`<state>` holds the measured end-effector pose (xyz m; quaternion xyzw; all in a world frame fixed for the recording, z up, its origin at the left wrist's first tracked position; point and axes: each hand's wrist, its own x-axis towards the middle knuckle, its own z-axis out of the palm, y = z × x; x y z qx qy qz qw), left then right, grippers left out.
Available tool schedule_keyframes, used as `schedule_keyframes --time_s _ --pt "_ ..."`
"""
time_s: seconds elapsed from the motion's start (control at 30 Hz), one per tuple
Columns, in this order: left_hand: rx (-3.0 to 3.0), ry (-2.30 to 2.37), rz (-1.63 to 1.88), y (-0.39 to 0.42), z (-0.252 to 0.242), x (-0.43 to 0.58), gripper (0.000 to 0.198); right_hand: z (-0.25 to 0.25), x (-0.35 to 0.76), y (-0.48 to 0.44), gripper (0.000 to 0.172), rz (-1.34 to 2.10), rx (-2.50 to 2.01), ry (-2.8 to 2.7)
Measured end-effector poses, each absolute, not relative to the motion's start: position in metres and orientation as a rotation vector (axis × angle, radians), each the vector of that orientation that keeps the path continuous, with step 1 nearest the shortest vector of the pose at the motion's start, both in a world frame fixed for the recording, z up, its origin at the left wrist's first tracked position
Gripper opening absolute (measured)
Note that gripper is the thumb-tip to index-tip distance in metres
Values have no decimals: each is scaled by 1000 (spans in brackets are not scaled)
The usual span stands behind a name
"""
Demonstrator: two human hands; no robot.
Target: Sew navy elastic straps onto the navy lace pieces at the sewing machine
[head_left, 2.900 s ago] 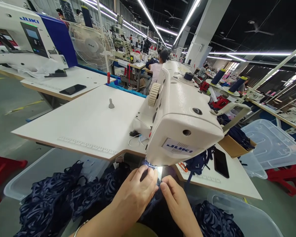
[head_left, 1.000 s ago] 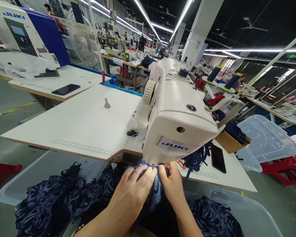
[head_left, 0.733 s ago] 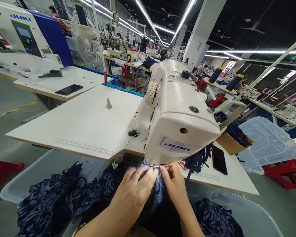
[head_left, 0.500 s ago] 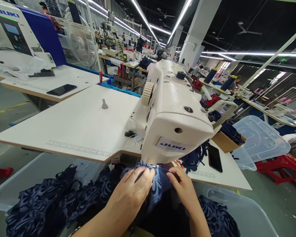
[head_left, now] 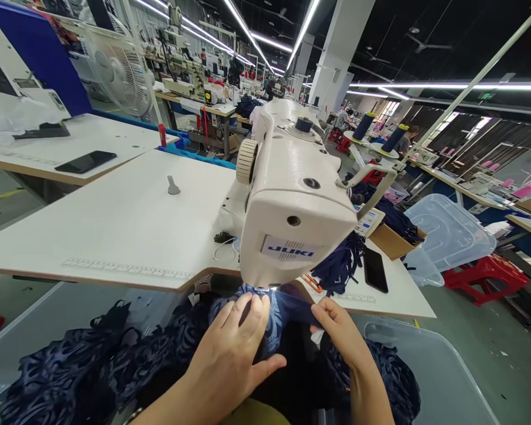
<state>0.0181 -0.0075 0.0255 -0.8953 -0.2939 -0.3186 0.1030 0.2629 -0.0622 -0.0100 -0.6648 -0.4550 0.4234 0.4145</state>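
Note:
In front of me stands a white sewing machine, its head over a navy patterned lace garment. My left hand lies on the lace just below the machine head, fingers stretched forward and thumb held out to the side. My right hand pinches the plain navy edge of the garment and draws it out taut to the right. A small white tag shows beneath the right fingers. The needle area is hidden behind the machine head and my left fingers.
Clear plastic bins with navy lace garments stand at left and right below the table. Orange-handled scissors, navy straps and a phone lie right of the machine. A red stool stands farther right.
My right hand has moved a little right, pulling the navy edge outward, and the white tag now shows. My left thumb has swung away from the fingers. The camera view has shifted slightly right.

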Motion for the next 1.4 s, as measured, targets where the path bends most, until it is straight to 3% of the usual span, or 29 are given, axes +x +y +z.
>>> schedule_keyframes --time_s 0.17,0.33,0.43,0.53,0.73,0.97,1.07,1.23,1.4 --pt "-2645 -890 -844 -10 25 22 44 -13 260 -62 36 1129 -1426 -915" --pt "-2725 -938 -822 -9 22 11 44 8 247 -60 40 1316 -1224 -755" --pt "-2611 -1065 -895 -4 14 -3 36 17 228 -51 32 1314 -1180 -823" --pt "-2483 -1097 -968 1 7 -11 32 19 200 -37 23 1197 -1233 -977" --pt "-2668 -590 -927 8 -3 -7 43 20 174 -25 12 699 -1492 -1362" --pt "-2727 -659 -1002 16 -12 -12 45 21 194 -36 27 807 -1442 -1504" --pt "-2721 -696 -1021 15 -11 -12 42 17 194 -32 22 840 -1440 -1436" --pt "-2678 -729 -1083 14 -10 -9 38 20 195 -30 17 1214 -1401 -1249" --pt "-2695 -729 -988 13 -7 -8 38 33 203 -36 12 1176 -1514 -1416"
